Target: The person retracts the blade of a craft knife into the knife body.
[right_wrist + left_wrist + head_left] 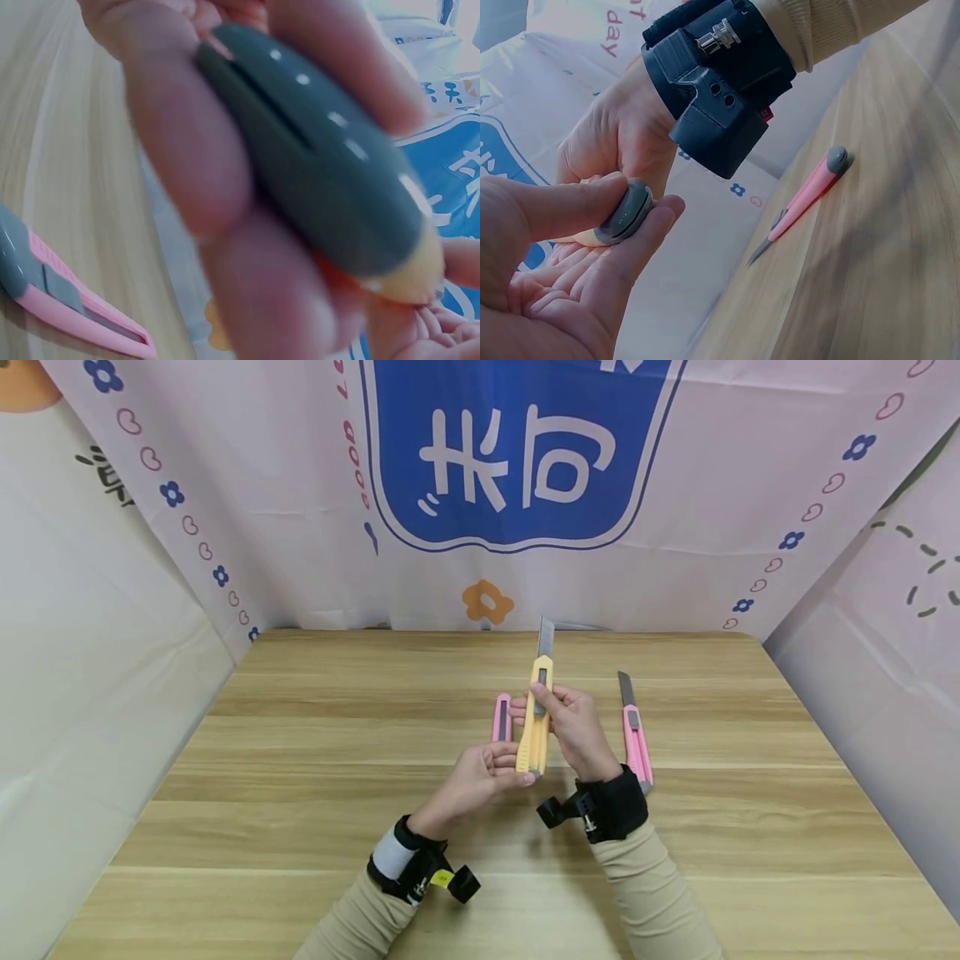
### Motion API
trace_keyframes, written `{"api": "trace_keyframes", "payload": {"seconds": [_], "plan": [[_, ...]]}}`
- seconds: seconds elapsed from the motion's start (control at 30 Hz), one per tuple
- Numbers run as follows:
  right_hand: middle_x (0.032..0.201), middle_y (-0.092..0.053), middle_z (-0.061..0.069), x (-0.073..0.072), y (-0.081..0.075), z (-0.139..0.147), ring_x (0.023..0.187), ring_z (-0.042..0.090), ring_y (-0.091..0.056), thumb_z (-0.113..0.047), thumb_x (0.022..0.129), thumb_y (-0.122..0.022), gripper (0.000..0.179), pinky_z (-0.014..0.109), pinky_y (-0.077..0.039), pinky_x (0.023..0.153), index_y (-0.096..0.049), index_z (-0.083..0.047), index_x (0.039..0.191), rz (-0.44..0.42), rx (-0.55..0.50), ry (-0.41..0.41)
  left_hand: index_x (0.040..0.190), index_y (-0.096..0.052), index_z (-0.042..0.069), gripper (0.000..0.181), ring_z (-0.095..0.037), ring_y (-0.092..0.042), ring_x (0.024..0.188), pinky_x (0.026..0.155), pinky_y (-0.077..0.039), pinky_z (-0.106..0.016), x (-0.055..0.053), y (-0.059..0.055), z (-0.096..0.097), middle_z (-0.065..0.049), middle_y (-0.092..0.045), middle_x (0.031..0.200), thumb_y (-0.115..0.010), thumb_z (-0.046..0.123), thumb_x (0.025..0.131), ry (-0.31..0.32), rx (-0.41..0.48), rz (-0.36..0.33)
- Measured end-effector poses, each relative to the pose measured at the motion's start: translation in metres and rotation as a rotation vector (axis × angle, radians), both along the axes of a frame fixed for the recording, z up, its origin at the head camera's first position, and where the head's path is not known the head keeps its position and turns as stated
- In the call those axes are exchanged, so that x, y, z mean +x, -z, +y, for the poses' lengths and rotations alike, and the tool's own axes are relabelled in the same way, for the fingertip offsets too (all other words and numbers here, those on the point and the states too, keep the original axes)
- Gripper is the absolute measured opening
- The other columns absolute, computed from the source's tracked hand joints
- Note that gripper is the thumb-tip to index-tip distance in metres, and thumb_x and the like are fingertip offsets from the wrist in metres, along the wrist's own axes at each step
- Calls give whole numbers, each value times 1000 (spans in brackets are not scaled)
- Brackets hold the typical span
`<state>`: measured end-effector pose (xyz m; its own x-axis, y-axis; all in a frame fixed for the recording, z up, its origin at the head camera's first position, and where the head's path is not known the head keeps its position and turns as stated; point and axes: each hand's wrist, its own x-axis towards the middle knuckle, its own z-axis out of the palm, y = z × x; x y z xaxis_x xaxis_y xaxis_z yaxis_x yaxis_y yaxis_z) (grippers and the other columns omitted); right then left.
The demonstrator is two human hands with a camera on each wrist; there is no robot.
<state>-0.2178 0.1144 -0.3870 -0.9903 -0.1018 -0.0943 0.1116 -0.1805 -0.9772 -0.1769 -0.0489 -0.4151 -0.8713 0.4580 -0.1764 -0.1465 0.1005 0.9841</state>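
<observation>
A yellow box cutter [534,718] is held up over the table, its blade [546,637] slid out and pointing away from me. My right hand [581,731] grips its body, thumb on the slider. Lower down, my left hand [483,772] pinches the grey end cap [626,214] between thumb and fingers; that cap fills the middle of the right wrist view. A pink box cutter [502,718] lies just behind my left hand, partly hidden, no blade showing. Right of my right hand lies another pink box cutter [636,739] with its blade out.
Both pink cutters rest on a wood-grain table [300,760]. A printed white cloth [300,527] with a blue emblem hangs along the table's back edge. Pale cloth also hangs at both sides. Each wrist wears a black strap with a small camera [551,812].
</observation>
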Motion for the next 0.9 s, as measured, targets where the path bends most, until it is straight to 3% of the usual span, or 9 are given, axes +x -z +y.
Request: {"api": "trace_keyframes", "payload": {"seconds": [0.17,0.33,0.67,0.9], "plan": [[81,-75,-10,0,-4,5,80,5,-73,-26,101,-49,42,30,-62,86,-56,11,119,-4,47,-23,124,-58,-6,40,-25,-72,101,91,-61,-34,0,1,2,-24,-69,115,-68,6,87,-13,-28,-7],[77,-75,-10,0,-7,8,77,7,-74,-38,101,-47,52,26,-64,77,-58,10,114,-3,74,10,120,-61,-4,36,-31,-71,101,89,-61,-41,0,3,3,-23,-71,111,-69,9,87,-20,-56,8],[67,-74,-2,-1,-3,8,67,11,-73,-41,100,-47,50,27,-64,66,-62,7,96,-28,123,42,116,-62,-4,31,-36,-70,102,91,-61,-43,3,2,4,-22,-72,107,-69,5,86,-33,-32,-6],[64,-73,-3,-3,-1,8,62,7,-72,-33,101,-49,40,25,-64,64,-64,0,84,-9,120,48,115,-62,-4,31,-36,-70,101,86,-63,-34,4,1,4,-22,-72,106,-69,5,86,-25,-29,-8]]}}
